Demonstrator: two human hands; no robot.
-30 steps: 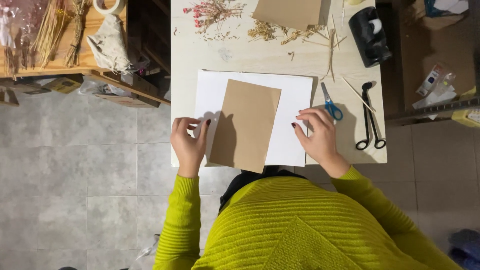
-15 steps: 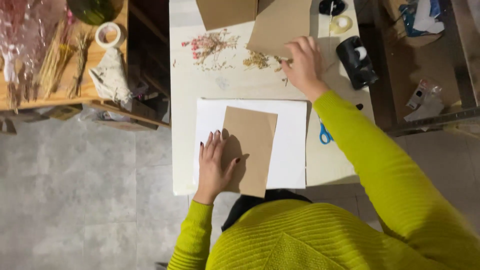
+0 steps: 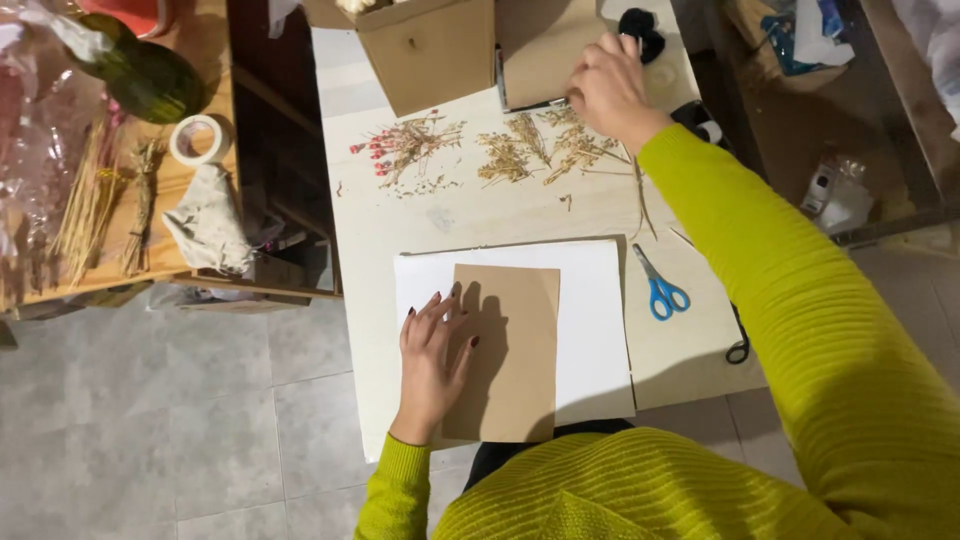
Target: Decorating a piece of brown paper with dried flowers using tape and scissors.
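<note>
My left hand [image 3: 432, 358] lies flat with fingers spread on the left edge of a brown card [image 3: 510, 350], which rests on a white sheet of paper [image 3: 600, 330] on the pale table [image 3: 400, 230]. My right hand [image 3: 608, 88] reaches to the far side of the table, fingers curled at the edge of a brown board [image 3: 545, 45] just above a spread of dried flowers [image 3: 530, 155]. Whether it grips anything is unclear. Dried sprigs with red berries [image 3: 405, 150] lie further left.
Blue-handled scissors [image 3: 658, 290] lie right of the paper, with black-handled scissors [image 3: 738, 345] partly under my sleeve. A cardboard box [image 3: 430, 50] stands at the far edge. A wooden side table [image 3: 190, 190] at left holds a tape roll [image 3: 198, 138], cloth [image 3: 208, 218] and dried stalks [image 3: 90, 200].
My right hand has reached further away, past the dried flowers up to the brown board. My left hand stays flat on the brown card. The view has shifted forward over the table.
</note>
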